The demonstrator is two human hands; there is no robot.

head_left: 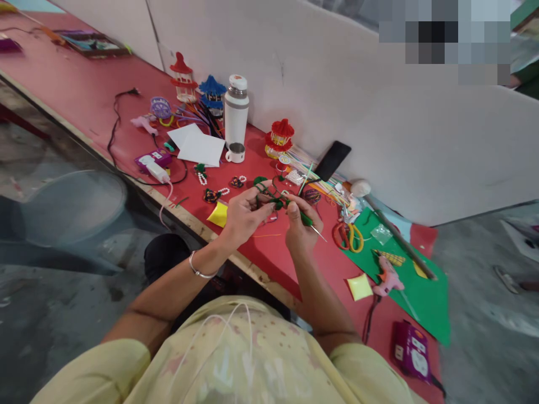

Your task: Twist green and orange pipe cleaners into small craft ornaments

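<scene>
My left hand (245, 214) pinches a small piece of dark green crochet (276, 203), and green yarn (261, 189) runs over its fingers. Gripped in my right hand (300, 224) is a crochet hook (306, 219) with a green handle; its thin metal end sticks out toward the lower right. The hook's working tip meets the green piece, though fingers and yarn partly hide the contact. Just beyond my hands lies a ball of green yarn (260, 180). Dark multicoloured crochet pieces with white bead loops (211, 195) rest left of my left hand.
Scissors (348, 235) and a pink glue gun (388, 276) lie to the right, by a green sheet (433, 308). A white thermos (236, 112) stands behind white paper (201, 148). A phone (333, 160) leans at the wall. A purple box (412, 350) sits near the right end.
</scene>
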